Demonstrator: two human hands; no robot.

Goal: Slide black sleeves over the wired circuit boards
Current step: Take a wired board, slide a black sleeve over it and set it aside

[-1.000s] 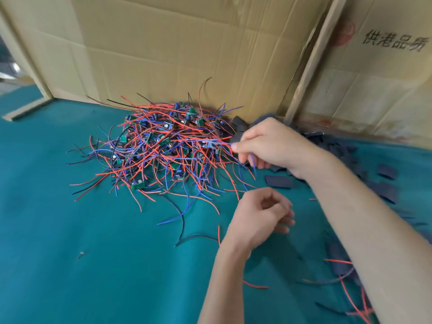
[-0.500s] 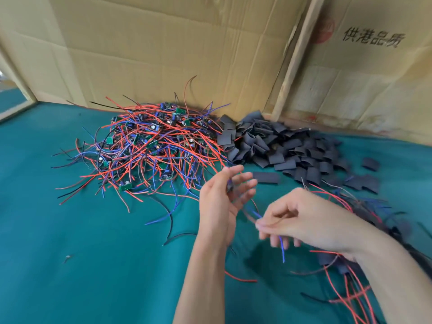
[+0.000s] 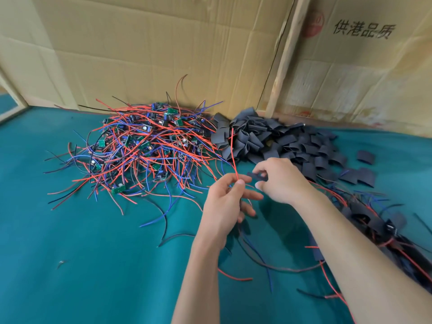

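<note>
The big tangle of wired circuit boards (image 3: 142,150), red, blue and black leads with small green boards among them, lies on the teal table cover (image 3: 70,265) against the cardboard wall (image 3: 163,54), and everything else is placed from it. Touching its right edge is a heap of black sleeves (image 3: 268,139), with a few loose sleeves scattered further right of that heap. In front of the tangle's right end the two hands meet, close together but not touching. The left hand (image 3: 224,204) pinches a red wire (image 3: 233,155) between thumb and forefinger; the wire rises from the pinch and crosses in front of the sleeve heap, while more leads hang below the palm, and the board they belong to is hidden by the hand. The right hand (image 3: 280,181), just right of the left, holds one black sleeve (image 3: 257,176) in its curled fingers, the sleeve's end pointing toward the left thumb; whether any wire has entered it cannot be told. Loose red, blue and black wire pieces lie on the cover in front of the tangle and under both forearms. Far to the right of the tangle, partly behind the right forearm, lies a second bundle (image 3: 378,223) of wires wrapped in black sleeves. A wooden post (image 3: 284,54) stands behind the sleeve heap.
</note>
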